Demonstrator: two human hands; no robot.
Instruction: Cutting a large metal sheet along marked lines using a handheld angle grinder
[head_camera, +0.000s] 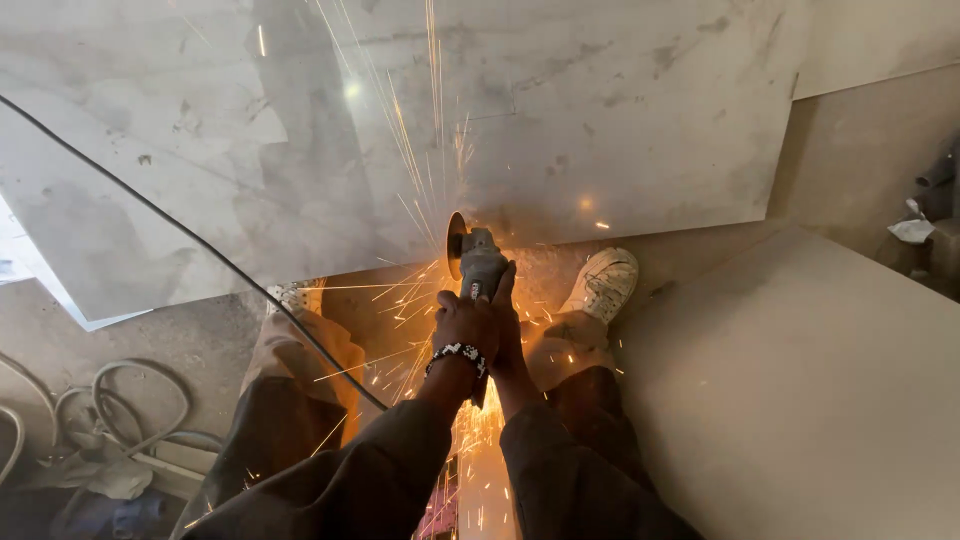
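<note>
Angle grinder gripped by both hands, sparking on marble slab.

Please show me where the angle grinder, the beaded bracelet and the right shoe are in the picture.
angle grinder (478, 262): head view, on its grey body beside the disc.
beaded bracelet (457, 353): head view, on the beads across the left wrist.
right shoe (605, 281): head view, on the laces of the white shoe.

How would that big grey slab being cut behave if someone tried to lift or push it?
The slab looks like broad, thin stone or tile, so probably heavy and stiff. Its thin edge suggests it could crack if flexed or dropped. Leaning on the floor, it might slide or tip. Both hands hold the grinder.
</note>
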